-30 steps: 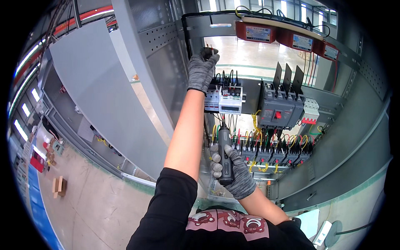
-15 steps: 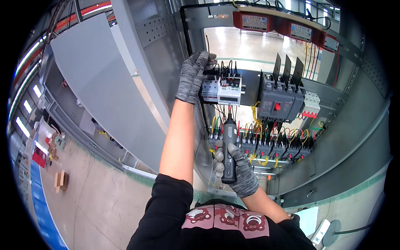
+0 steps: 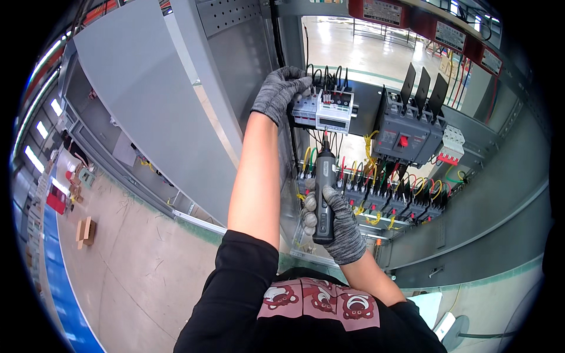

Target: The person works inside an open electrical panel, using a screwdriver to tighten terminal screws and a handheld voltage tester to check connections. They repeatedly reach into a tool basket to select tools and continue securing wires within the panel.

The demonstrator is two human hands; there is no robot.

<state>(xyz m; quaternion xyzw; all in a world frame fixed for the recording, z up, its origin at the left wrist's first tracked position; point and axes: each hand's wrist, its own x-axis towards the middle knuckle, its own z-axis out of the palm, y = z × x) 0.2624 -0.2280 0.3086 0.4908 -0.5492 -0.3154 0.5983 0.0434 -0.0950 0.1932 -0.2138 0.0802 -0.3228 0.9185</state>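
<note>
In my gloved right hand (image 3: 343,229) is a black cordless electric screwdriver (image 3: 324,194), held upright. Its tip points up at the lower edge of a white meter module with a small display (image 3: 333,120). My left hand (image 3: 281,93), in a grey knit glove, is pinched at the top of the light grey modular device (image 3: 304,112) beside the meter. A black wire (image 3: 306,44) runs down to its fingertips; the wire's end is hidden there. More short black wires (image 3: 338,76) loop into the top of the meter.
A large dark breaker with a red toggle (image 3: 406,132) is right of the meter, next to a small white breaker (image 3: 452,144). Below runs a row of smaller breakers (image 3: 382,203) with coloured wires. Red current transformers (image 3: 412,23) hang above. A grey panel (image 3: 141,88) stands left.
My left hand has shifted down and closed its fingers by the wire at the device's top. My view has tilted, and the screwdriver stays below the meter.
</note>
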